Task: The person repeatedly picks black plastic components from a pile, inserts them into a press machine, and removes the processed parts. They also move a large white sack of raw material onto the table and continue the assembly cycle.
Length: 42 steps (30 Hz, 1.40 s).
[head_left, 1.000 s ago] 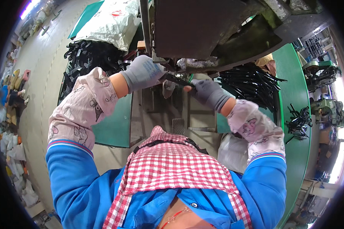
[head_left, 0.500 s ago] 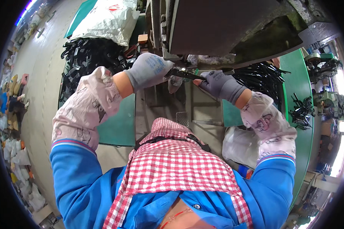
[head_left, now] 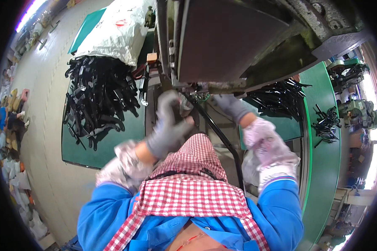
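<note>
My left hand (head_left: pixel 168 127), in a grey glove and smeared by motion, is in front of the machine with thumb and fingers apart; I see nothing in it. My right hand (head_left: pixel 231 106), in a dark grey glove, is just under the machine's lower edge. Its fingers are blurred, so I cannot tell whether they hold anything. Between the hands a long, slim black bar (head_left: pixel 215 129) slants from beneath the machine (head_left: pixel 226 42) down to the right, its lower end bent. Whether either hand touches it is unclear. Small metal parts and a green piece (head_left: pixel 203 96) sit at its upper end.
Curved black parts (head_left: pixel 98 92) are heaped on the green table at left, below a white sack (head_left: pixel 117 31). More slim black parts (head_left: pixel 276 98) lie at right. A small black cluster (head_left: pixel 326 122) rests on the green bench (head_left: pixel 322 175). Other machines stand at far right.
Both hands were together on a black part at the machine. The left hand has come away, down and towards me; the right has lowered slightly. The long slanting bar now shows between them.
</note>
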Each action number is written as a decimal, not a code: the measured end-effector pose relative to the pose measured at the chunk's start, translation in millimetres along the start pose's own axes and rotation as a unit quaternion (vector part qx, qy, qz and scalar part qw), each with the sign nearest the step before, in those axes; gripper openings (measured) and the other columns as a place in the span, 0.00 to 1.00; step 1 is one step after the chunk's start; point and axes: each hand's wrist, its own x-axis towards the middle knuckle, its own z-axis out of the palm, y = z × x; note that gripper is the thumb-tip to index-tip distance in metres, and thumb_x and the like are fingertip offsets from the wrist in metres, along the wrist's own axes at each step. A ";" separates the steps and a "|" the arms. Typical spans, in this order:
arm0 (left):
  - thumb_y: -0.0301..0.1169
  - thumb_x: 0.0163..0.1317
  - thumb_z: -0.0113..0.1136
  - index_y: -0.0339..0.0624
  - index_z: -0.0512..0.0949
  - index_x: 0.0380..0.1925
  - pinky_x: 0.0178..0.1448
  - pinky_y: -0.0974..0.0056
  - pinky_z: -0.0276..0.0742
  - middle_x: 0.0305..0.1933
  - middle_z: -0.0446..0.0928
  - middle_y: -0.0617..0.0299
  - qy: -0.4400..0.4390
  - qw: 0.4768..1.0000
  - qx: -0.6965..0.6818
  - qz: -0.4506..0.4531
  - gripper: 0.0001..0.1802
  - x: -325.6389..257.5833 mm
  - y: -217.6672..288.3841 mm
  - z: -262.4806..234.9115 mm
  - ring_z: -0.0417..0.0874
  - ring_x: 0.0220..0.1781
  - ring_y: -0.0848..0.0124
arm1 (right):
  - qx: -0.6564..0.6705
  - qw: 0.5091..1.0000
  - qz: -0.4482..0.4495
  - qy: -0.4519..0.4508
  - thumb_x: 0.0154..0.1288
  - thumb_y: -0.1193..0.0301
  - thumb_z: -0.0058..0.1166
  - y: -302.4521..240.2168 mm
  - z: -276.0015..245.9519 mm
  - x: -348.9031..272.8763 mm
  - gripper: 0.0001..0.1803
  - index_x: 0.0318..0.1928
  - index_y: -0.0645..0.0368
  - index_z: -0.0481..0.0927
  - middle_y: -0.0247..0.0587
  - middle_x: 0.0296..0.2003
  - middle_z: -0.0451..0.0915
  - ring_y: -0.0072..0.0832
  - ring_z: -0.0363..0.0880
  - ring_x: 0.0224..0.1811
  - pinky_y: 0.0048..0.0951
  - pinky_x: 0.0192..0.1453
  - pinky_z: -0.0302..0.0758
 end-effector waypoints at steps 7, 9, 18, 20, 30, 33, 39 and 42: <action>0.36 0.72 0.56 0.40 0.77 0.47 0.43 0.70 0.76 0.39 0.80 0.65 -0.155 0.741 -0.506 -0.414 0.12 -33.0 42.9 85.6 0.78 0.37 0.80 | -0.094 0.945 0.083 0.302 0.71 0.53 0.42 19.7 80.5 106.3 0.25 0.59 0.53 0.76 0.51 0.63 0.73 0.50 0.73 0.63 0.48 0.68 0.68; 0.36 0.72 0.57 0.39 0.77 0.46 0.39 0.70 0.76 0.39 0.80 0.65 -0.153 0.733 -0.508 -0.426 0.12 -39.0 43.1 87.4 0.78 0.34 0.79 | -0.262 0.937 0.101 0.206 0.72 0.55 0.42 48.3 88.1 104.1 0.24 0.60 0.53 0.76 0.53 0.60 0.77 0.52 0.75 0.62 0.51 0.66 0.69; 0.34 0.74 0.53 0.41 0.74 0.46 0.39 0.71 0.76 0.40 0.81 0.65 -0.045 0.940 -0.299 -0.155 0.09 -82.3 37.2 28.0 0.80 0.40 0.78 | -0.268 0.927 0.225 0.136 0.65 0.63 0.52 55.5 88.6 93.6 0.21 0.58 0.39 0.81 0.43 0.53 0.83 0.43 0.81 0.57 0.40 0.58 0.77; 0.35 0.75 0.50 0.39 0.74 0.49 0.41 0.70 0.77 0.41 0.82 0.63 0.132 0.879 -0.361 -0.283 0.12 -89.0 29.6 -36.1 0.82 0.40 0.77 | -0.250 0.935 0.220 0.124 0.65 0.65 0.52 52.5 86.8 94.9 0.23 0.61 0.40 0.79 0.42 0.56 0.82 0.43 0.81 0.57 0.39 0.59 0.77; 0.39 0.65 0.60 0.42 0.60 0.67 0.48 0.58 0.81 0.50 0.73 0.53 0.250 0.792 0.298 -0.470 0.34 -249.6 -144.7 -222.3 0.82 0.43 0.55 | -0.158 0.949 0.055 0.266 0.65 0.68 0.58 83.4 80.6 82.9 0.12 0.47 0.54 0.83 0.40 0.39 0.83 0.35 0.81 0.40 0.35 0.49 0.76; 0.39 0.64 0.62 0.43 0.53 0.72 0.47 0.57 0.80 0.44 0.77 0.49 0.278 0.850 0.207 -0.398 0.41 -219.8 -143.8 -222.1 0.81 0.42 0.57 | 0.111 0.934 -0.029 0.337 0.65 0.66 0.62 69.8 67.4 52.7 0.11 0.42 0.60 0.82 0.35 0.35 0.83 0.28 0.79 0.36 0.29 0.44 0.76; 0.43 0.68 0.61 0.50 0.62 0.66 0.26 0.66 0.71 0.37 0.75 0.60 0.279 0.804 0.067 -0.521 0.31 -182.7 -226.5 -250.0 0.74 0.27 0.72 | 0.394 0.904 0.004 0.163 0.67 0.59 0.61 -75.0 34.8 -11.8 0.13 0.44 0.53 0.86 0.46 0.28 0.83 0.37 0.81 0.26 0.32 0.33 0.76; 0.48 0.67 0.62 0.49 0.69 0.50 0.30 0.67 0.72 0.35 0.72 0.66 0.345 0.803 0.025 -0.485 0.21 -169.5 -233.9 -236.5 0.74 0.34 0.74 | -0.098 0.954 -0.183 0.215 0.68 0.52 0.58 -61.0 25.8 -9.1 0.15 0.43 0.46 0.86 0.48 0.23 0.80 0.37 0.80 0.23 0.33 0.31 0.74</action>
